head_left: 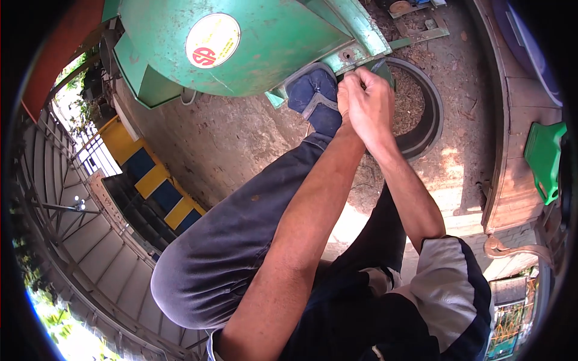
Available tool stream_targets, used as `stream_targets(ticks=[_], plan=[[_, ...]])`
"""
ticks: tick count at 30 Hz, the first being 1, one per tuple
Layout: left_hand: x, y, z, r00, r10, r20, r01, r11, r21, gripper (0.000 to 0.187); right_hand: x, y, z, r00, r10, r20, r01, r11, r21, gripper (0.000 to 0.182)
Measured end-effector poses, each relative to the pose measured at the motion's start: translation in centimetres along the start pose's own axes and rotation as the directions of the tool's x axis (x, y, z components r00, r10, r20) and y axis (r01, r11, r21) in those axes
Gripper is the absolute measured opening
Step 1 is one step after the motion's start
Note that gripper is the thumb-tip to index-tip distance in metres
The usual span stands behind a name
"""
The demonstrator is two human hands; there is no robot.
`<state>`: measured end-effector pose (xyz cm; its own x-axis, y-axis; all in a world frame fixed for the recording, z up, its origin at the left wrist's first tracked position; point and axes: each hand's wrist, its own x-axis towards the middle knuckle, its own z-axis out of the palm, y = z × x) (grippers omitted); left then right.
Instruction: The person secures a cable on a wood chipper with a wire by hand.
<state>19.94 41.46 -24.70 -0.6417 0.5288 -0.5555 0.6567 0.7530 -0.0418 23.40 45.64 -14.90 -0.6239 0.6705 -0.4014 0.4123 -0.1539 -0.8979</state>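
Observation:
A large green metal machine housing point(271, 51) with an oval sticker point(212, 40) fills the top of the view. Along its lower right edge runs a green metal flange point(355, 54) with a bolt hole. Both of my hands are pressed together just below this flange. My right hand point(374, 108) is closed, its fingers curled round something I cannot make out. Partly behind it, my left hand point(344, 99) is also closed, and what it grips is hidden. My foot in a dark sock and sandal point(313, 96) rests left of the hands, under the housing.
A round black rubber ring point(432, 114) lies on the concrete floor point(241, 129), right of my hands. A wooden bench point(521, 162) with a green plastic object point(545, 159) stands at the right. Yellow and dark-blue panels point(150, 177) line the left side.

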Motion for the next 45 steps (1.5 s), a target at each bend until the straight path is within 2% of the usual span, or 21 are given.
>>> stream_targets(ticks=[2,4,5,6,9,15,18,20,22,25,29,31,32,35,36,37,38,40,42,44,45], plan=[[-0.5,0.4,0.9,0.999,0.028,0.031,-0.029,1.000,0.011,0.015,-1.1,-0.1,-0.3,0.998,-0.042,-0.049,0.041,0.999,-0.023,0.024],[-0.6,-1.0,1.3,0.998,0.041,0.046,-0.043,0.998,0.048,0.014,-1.2,-1.3,-0.6,0.998,0.054,-0.009,-0.053,0.995,0.089,0.021],[0.5,-2.1,6.2,0.992,0.054,-0.110,-0.057,0.998,-0.020,0.014,-0.9,-0.4,0.1,0.998,-0.001,-0.055,0.004,0.998,0.063,0.022],[-0.1,-1.9,6.4,0.994,0.060,-0.093,-0.062,0.998,-0.024,0.014,-0.6,-0.7,0.0,0.998,0.016,-0.057,-0.013,0.998,0.057,0.022],[-0.6,-2.0,5.7,0.998,0.050,-0.028,-0.051,0.997,-0.050,0.014,0.4,-2.3,0.0,0.991,0.128,0.027,-0.125,0.989,-0.084,0.027],[-3.1,-1.9,1.6,0.997,0.071,0.025,-0.070,0.997,-0.043,0.015,2.6,-2.9,2.4,0.960,0.257,-0.113,-0.260,0.965,-0.015,0.035],[-3.4,-2.2,0.4,0.997,0.056,0.045,-0.054,0.997,-0.049,0.015,1.5,-2.5,2.0,0.963,0.256,-0.087,-0.255,0.967,0.023,0.034],[-2.8,-1.8,-0.3,0.998,0.048,0.035,-0.046,0.997,-0.062,0.015,1.5,-2.0,1.5,0.977,0.205,-0.060,-0.199,0.975,0.095,0.033],[-2.4,-1.9,-1.4,0.999,0.036,0.031,-0.033,0.996,-0.082,0.015,1.6,-1.8,0.5,0.982,0.189,-0.020,-0.189,0.982,-0.013,0.032],[-1.0,-0.4,-2.0,1.000,-0.021,0.014,0.023,0.993,-0.119,0.016,1.8,-2.3,-1.1,1.000,0.014,-0.017,-0.016,0.997,-0.074,0.028],[-1.7,-0.3,-2.0,0.996,-0.028,-0.089,0.011,0.981,-0.193,0.026,2.1,-1.8,-4.0,0.987,-0.078,0.142,0.104,0.978,-0.181,0.026],[-3.2,0.5,-2.4,0.959,-0.097,-0.266,0.011,0.952,-0.307,0.030,2.0,-1.3,-5.5,0.903,-0.390,0.180,0.430,0.809,-0.401,0.025],[-3.3,0.8,-2.8,0.954,-0.109,-0.278,0.014,0.946,-0.324,0.030,2.5,-1.2,-6.3,0.895,-0.403,0.193,0.447,0.796,-0.409,0.025],[-3.7,1.8,-3.4,0.897,-0.336,-0.287,0.132,0.824,-0.551,0.020,4.2,-1.1,-8.5,0.825,-0.443,0.350,0.524,0.832,-0.182,0.027],[-3.9,2.0,-3.3,0.894,-0.344,-0.286,0.134,0.816,-0.563,0.020,4.7,-0.9,-8.8,0.820,-0.444,0.361,0.530,0.827,-0.188,0.027],[-3.9,2.0,-3.3,0.879,-0.393,-0.270,0.148,0.763,-0.629,0.018,5.3,-0.6,-9.0,0.823,-0.395,0.408,0.381,0.917,0.120,0.028],[-3.8,2.1,-3.3,0.862,-0.439,-0.253,0.157,0.706,-0.690,0.017,5.8,-0.4,-9.1,0.809,-0.359,0.465,0.168,0.900,0.403,0.030],[-3.7,1.9,-2.1,0.841,-0.467,-0.275,0.122,0.657,-0.744,0.015,6.6,-0.1,-9.0,0.768,-0.384,0.512,0.168,0.893,0.419,0.029],[-3.6,1.3,-0.2,0.761,-0.440,-0.476,-0.138,0.608,-0.782,0.015,7.0,0.3,-8.3,0.747,-0.438,0.500,0.046,0.785,0.618,0.030],[-4.2,1.5,0.1,0.767,-0.468,-0.440,-0.155,0.530,-0.833,0.017,5.4,-2.2,-7.3,0.776,-0.442,0.450,0.033,0.741,0.670,0.023],[-4.4,1.8,0.0,0.777,-0.510,-0.368,-0.159,0.408,-0.899,0.018,4.7,-3.6,-6.9,0.859,-0.338,0.385,-0.052,0.690,0.722,0.037]])
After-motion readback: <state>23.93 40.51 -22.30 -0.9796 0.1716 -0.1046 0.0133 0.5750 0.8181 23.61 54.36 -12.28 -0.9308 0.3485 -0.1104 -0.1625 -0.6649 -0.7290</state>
